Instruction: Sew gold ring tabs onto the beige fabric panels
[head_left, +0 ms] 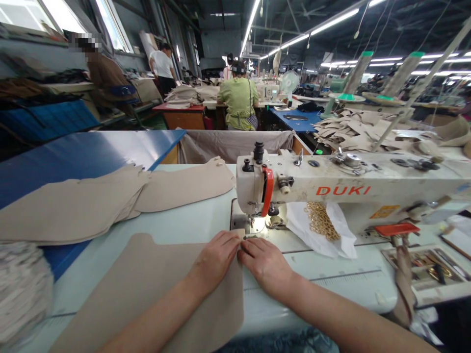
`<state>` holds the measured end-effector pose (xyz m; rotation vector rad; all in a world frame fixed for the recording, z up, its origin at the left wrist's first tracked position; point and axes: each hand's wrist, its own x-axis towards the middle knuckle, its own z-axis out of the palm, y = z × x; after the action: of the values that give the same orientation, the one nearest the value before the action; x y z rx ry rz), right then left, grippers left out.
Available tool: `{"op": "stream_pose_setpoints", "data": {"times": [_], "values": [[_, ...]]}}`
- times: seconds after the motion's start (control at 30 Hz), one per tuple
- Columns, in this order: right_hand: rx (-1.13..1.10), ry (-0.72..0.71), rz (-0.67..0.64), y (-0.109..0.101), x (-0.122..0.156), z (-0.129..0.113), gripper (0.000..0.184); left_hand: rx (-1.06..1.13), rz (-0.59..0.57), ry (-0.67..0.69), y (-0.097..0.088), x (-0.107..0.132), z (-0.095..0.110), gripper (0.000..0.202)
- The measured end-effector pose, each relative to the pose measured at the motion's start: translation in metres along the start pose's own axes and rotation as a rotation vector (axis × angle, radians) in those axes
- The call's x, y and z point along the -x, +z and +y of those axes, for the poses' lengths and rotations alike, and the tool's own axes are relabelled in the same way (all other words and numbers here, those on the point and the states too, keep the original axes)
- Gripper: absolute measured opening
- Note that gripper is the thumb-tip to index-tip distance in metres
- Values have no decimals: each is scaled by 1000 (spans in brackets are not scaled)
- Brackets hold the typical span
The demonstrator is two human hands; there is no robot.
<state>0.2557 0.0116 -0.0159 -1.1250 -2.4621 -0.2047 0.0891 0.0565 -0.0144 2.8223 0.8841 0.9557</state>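
Note:
A large beige fabric panel (pixel 165 279) lies on the pale sewing table, its upper right corner close to the presser foot of a white sewing machine (pixel 294 181). My left hand (pixel 220 254) rests over that corner, fingers closed on the panel's edge. Beside it, almost touching, my right hand (pixel 265 262) pinches the same edge from the right. The fingertips of both hands hide the exact spot they grip. Light from the machine falls on the needle plate (pixel 241 221) just beyond my fingers.
Stacked beige panels (pixel 73 201) lie at the left, near a bundle of pale material (pixel 24 294). Gold-coloured metal rings (pixel 322 220) sit on white paper under the machine arm. A tray of small tools (pixel 437 267) is at the right. Several people work farther back.

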Motion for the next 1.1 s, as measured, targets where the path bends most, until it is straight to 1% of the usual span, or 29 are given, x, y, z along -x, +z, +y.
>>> {"op": "stream_pose_setpoints", "data": {"times": [0.13,0.23,0.3,0.5,0.67,0.8,0.97,1.1], "values": [[2,-10,-5,-3,2,11,8,-21,6,13,7,-8,0,29],[18,3,-33,-5,2,20,8,-33,22,19,14,-16,-2,28],[27,11,-60,-7,2,25,8,-35,12,17,17,-21,-3,27],[28,47,-96,-7,-1,37,9,-23,-5,39,22,-36,-8,28],[30,66,-80,-6,-2,42,12,20,18,25,25,-41,-13,26],[63,79,-67,-5,-3,44,11,38,41,24,27,-42,-17,26],[44,95,-56,-5,-6,44,11,37,21,-13,26,-43,-17,25],[43,108,-53,-6,-7,45,10,33,33,-10,25,-44,-18,26]]}}
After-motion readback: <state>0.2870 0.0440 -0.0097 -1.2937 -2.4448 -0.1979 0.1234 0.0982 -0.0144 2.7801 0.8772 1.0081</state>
